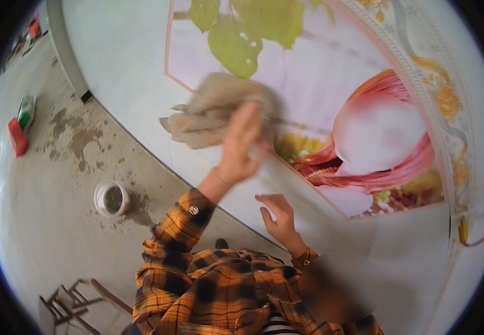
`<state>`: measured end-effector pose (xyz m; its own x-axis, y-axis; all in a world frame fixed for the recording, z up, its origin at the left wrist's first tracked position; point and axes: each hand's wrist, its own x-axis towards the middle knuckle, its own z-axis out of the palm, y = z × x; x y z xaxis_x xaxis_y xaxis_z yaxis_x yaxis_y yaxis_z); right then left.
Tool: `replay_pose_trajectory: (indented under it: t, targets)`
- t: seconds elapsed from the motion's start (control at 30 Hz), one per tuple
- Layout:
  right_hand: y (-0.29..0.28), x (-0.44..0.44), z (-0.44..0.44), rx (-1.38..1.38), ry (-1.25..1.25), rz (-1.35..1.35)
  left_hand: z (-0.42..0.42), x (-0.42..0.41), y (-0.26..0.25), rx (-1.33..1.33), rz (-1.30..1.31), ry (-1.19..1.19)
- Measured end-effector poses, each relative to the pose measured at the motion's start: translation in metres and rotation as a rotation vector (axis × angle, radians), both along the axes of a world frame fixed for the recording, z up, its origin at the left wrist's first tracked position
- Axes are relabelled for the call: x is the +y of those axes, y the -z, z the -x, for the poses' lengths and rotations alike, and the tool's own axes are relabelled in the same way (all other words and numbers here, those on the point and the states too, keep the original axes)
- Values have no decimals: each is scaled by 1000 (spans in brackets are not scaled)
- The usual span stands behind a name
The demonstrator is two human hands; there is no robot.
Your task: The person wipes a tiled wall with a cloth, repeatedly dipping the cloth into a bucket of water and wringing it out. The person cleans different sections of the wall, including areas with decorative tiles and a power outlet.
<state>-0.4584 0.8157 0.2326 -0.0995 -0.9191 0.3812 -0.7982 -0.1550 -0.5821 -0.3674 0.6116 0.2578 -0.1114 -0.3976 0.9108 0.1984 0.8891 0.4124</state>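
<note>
My left hand [243, 144] lies on a bunched grey-brown cloth [221, 100], pressing it against a smooth white surface [120, 83]. Both hand and cloth are motion-blurred, and some fingers are hard to make out. Under and around the cloth runs a large printed picture [309, 92] with a pink border, green leaves and pink hair. My right hand [281, 220] holds nothing; its thumb and bent forefinger are apart, near the lower edge of the white surface. Whether it touches that surface I cannot tell.
On the concrete floor to the left stands a white bucket [98, 201] with dark contents, wet patches [87, 142] around it. Farther off lie a red object [17, 137] and a green-and-white packet [26, 112]. A wooden stool or chair [70, 303] is at lower left.
</note>
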Motion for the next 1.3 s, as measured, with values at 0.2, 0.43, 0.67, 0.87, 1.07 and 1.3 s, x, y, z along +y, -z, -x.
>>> replay_pose_trajectory:
  t: [0.2, 0.43, 0.67, 0.87, 1.07, 1.3]
  targets:
    - [77, 60, 48, 114, -173, -344, 47, 109, -17, -306, 111, 540]
    - [105, 99, 66, -34, -221, -579, 61, 87, 15, -136, 165, -52]
    - [131, 147, 66, -100, -66, -660, 70, 2, 125, -767, -44, -766]
    - [136, 164, 53, -122, 4, -784, 33, 32, 209, -109, -1349, -67]
    - [121, 125, 35, -94, -119, -772, 50, 26, 49, 185, -480, -233]
    - [137, 94, 41, -141, -117, -735, 32, -45, 38, 6, 16, -527]
